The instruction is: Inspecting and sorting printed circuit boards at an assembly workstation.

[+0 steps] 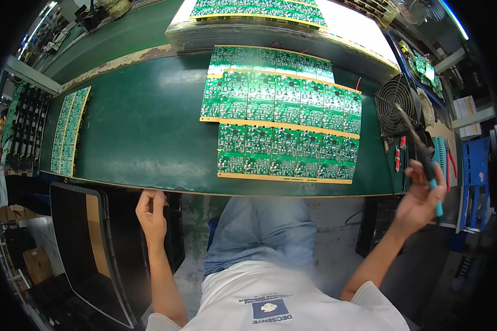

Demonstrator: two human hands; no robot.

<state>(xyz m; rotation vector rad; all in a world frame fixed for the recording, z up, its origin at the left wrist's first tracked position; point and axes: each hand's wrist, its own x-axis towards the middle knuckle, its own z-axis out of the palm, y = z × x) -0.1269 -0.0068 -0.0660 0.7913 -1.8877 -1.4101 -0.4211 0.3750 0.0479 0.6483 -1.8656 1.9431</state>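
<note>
My right hand point(422, 201) is raised over the table's right end, its fingers closed round a soldering iron point(422, 151). The iron has a teal handle and a dark front part, and its tip points up and away, in front of a round black fan point(395, 105). At the table's near edge, left of my legs, my left hand point(151, 212) has its fingers curled and pressed against the table edge point(174, 191). Green circuit board panels point(287, 149) with tan borders lie overlapping at the middle right, nearest to my right hand; neither hand touches them.
Narrow board panels point(70, 132) stand at the table's left end. Behind the middle, a wrapped pale stack point(359, 41) carries another panel point(259, 8). Small red tools point(397, 159), red-handled pliers point(452, 165) and a blue rack point(475, 176) are at the right. A dark framed screen point(88, 243) stands below left.
</note>
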